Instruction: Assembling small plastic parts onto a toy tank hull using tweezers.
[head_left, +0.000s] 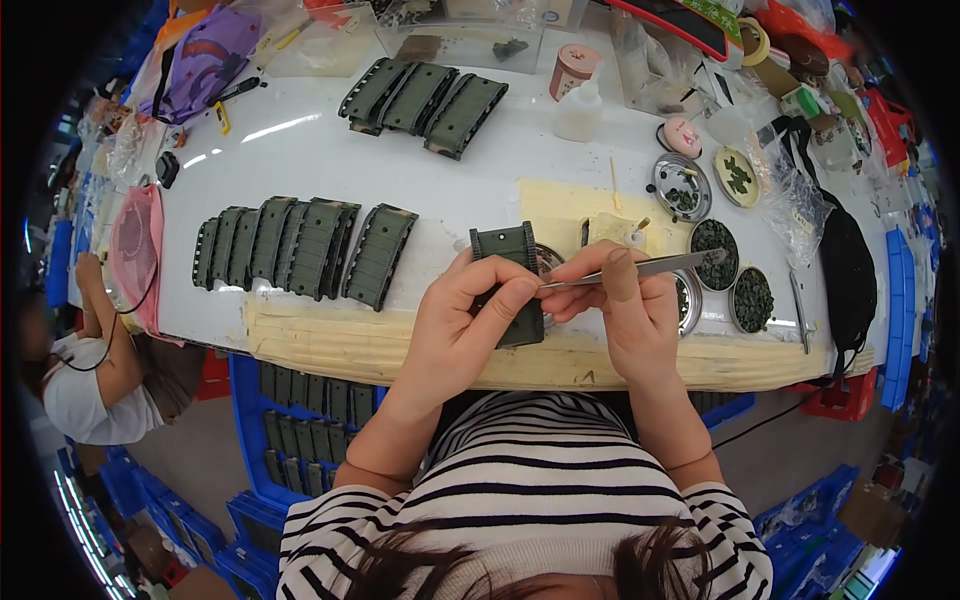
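**Operator:** White bench [300, 140], cluttered along its far edge, taped in cream along the near edge. I see the left hand [455, 330] with its grip clenched round a dark green moulded panel [512, 262], held upright just above the near edge. The right hand [625, 300] pinches metal tweezers [640, 268], tips at the panel's side.

**Assistant:** Handling properties?

**Operator:** I judge the panel light, rigid plastic, ribbed, matt, not slippery. Small details are probably fragile. Hold by the long edges, as the thumb and fingers do now. Tweezers are smooth steel, thin and springy.

**Assistant:** Surroundings?

**Operator:** Matching ribbed panels [300, 245] lie in an overlapped row towards the left edge. Round metal dishes [715, 262] of tiny green parts sit near the right.
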